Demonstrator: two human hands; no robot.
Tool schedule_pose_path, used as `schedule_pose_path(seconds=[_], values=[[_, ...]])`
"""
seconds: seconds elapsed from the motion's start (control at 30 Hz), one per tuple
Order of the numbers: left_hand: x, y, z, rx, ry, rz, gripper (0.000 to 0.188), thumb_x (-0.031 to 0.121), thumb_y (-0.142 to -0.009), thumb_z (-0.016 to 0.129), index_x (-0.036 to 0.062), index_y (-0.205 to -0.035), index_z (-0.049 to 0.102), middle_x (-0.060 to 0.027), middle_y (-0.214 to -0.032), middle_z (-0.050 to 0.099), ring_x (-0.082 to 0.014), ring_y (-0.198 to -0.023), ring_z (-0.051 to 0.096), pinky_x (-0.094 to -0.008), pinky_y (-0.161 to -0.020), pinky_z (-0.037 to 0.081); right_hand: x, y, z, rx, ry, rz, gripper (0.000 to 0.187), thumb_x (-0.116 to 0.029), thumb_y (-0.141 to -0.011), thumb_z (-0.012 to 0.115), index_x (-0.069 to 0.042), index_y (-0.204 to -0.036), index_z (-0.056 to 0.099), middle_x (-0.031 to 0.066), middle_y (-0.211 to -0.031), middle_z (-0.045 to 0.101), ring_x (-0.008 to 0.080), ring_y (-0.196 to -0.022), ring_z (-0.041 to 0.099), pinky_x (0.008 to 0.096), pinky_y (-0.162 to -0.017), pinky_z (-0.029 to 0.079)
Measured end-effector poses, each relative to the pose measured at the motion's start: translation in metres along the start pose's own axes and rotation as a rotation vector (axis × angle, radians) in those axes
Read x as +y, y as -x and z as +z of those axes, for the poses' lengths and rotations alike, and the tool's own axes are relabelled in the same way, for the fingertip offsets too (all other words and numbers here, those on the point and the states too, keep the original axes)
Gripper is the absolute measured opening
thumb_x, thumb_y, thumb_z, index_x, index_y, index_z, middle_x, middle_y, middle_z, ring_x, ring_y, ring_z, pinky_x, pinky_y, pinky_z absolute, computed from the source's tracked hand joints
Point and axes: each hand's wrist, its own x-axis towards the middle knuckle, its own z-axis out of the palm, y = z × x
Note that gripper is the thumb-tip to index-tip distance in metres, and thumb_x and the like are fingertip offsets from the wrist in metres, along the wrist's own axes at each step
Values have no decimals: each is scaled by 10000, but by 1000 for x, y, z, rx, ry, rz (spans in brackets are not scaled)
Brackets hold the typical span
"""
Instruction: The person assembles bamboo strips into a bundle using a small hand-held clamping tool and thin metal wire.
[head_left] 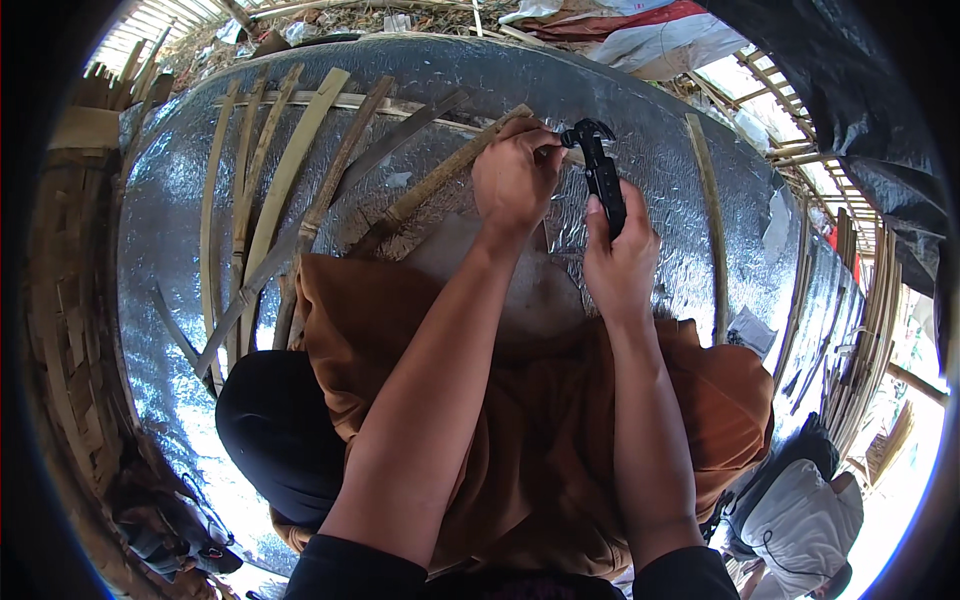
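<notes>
In my right hand (pixel 622 245) is a black multi-tool hammer (pixel 604 180), gripped by its handle with the head pointing away from me. Close by that head, my left hand (pixel 512 180) is closed, with fingertips pinched together. Whatever is between those fingertips is too small or hidden to make out. Beneath my left hand runs a bamboo strip (pixel 430 190), slanting from near my knee up to the right. Its far end shows just past my knuckles.
Several bamboo strips (pixel 290 175) lie fanned out at left on a silver foil sheet (pixel 650 100). Another strip (pixel 708 220) lies at right. Brown cloth (pixel 540 430) covers my lap. A woven bamboo wall (pixel 75 300) stands at far left; a person (pixel 800 520) sits at lower right.
</notes>
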Motion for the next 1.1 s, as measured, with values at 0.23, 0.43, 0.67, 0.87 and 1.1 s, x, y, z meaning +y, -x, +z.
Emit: schedule_pose_path(seconds=[0.23, 0.43, 0.67, 0.87, 1.1], values=[[2, 0, -2, -47, 39, -14, 171, 180, -801, 821, 135, -962, 785, -56, -1040, 726, -302, -889, 728, -418, -767, 570, 5, -2, -2, 17, -18, 95, 260, -122, -996, 641, 9, -1215, 593, 242, -893, 715, 436, -818, 726, 494, -691, 544], [-4, -4, -4, -49, -4, 73, 346, 196, -739, 889, 117, -1049, 757, -30, -1006, 746, -252, -873, 747, -379, -763, 579, 9, -6, -3, 62, -61, 137, 258, -144, -1000, 646, 0, -1211, 612, 238, -896, 721, 424, -816, 730, 481, -698, 544], [-4, -11, -5, -124, -65, 98, 356, 228, -741, 899, 114, -1045, 753, -33, -985, 746, -255, -845, 756, -373, -753, 578, 10, -10, -6, 70, -105, 135, 241, -146, -995, 651, -8, -1190, 616, 240, -928, 716, 449, -825, 715, 493, -692, 534], [1, -14, -6, -121, -164, 92, 346, 232, -754, 882, 121, -1055, 753, -42, -1076, 734, -300, -970, 726, -413, -811, 578, 8, -10, -4, 67, -95, 95, 250, -126, -987, 658, -10, -1202, 605, 233, -909, 711, 454, -816, 711, 499, -674, 527], [4, -14, -8, -137, -139, 130, 388, 204, -758, 876, 115, -1109, 738, -57, -1099, 731, -317, -987, 719, -426, -835, 578, 9, -10, -3, 82, -111, 88, 253, -128, -990, 658, -10, -1208, 604, 229, -878, 711, 443, -793, 715, 493, -664, 529]])
